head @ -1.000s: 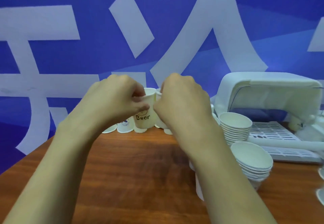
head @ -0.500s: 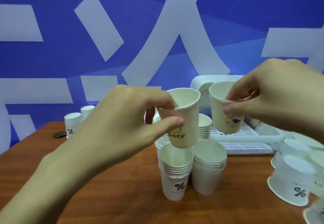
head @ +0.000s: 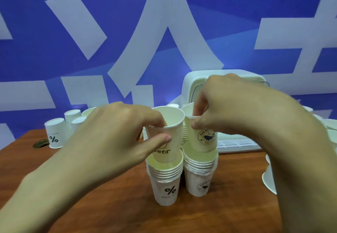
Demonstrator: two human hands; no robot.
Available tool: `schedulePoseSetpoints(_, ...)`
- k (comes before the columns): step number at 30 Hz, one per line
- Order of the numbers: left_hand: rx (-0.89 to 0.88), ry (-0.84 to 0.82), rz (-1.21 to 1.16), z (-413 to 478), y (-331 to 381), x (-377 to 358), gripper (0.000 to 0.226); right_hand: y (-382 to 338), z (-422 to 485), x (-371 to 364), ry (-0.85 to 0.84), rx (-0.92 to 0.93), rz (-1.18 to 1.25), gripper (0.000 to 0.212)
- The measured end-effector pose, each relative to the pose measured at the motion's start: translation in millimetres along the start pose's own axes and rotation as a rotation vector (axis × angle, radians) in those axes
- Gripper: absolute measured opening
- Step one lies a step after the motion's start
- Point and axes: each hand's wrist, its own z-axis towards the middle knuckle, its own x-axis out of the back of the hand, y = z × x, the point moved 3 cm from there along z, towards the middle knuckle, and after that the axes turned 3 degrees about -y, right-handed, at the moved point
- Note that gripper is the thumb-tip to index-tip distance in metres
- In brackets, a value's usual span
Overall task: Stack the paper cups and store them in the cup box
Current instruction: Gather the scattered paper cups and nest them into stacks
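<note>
Several upturned cups (head: 54, 134) stand at far left of desk (head: 118, 205). Left hand (head: 113, 134) pinches rim of Bear cup (head: 175, 136), its base dipping into mouth of % stack (head: 166, 187). Whale-logo cup (head: 206, 139), rim pinched by right hand (head: 233, 108), sits just inside second stack (head: 198, 183). Stacks stand side by side, seemingly touching. White cup box (head: 237, 144) sits behind, partly hidden.
</note>
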Motion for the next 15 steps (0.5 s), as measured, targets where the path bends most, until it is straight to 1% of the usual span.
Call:
schedulePoseSetpoints(6, 0.006, -0.067, 0.042, 0.9, 0.3, -3.0, 0.035, -1.1, -0.8, -4.8, -0.066, 0.002, -0.010, 0.019)
schedulePoseSetpoints(10, 0.008, -0.098, 0.077, 1.1, 1.6, -7.8, 0.037, 1.3, -1.7, -3.8, -0.069, -0.007, -0.035, 0.016)
schedulePoseSetpoints(13, 0.013, -0.116, 0.102, 2.6, 2.1, -10.6, 0.038, 3.4, -1.6, -4.4, -0.085, -0.005, -0.010, 0.015)
schedulePoseSetpoints(15, 0.018, -0.137, 0.134, 2.9, 2.3, -13.1, 0.042, 1.8, -0.6, -4.9, -0.140, -0.013, 0.016, 0.014)
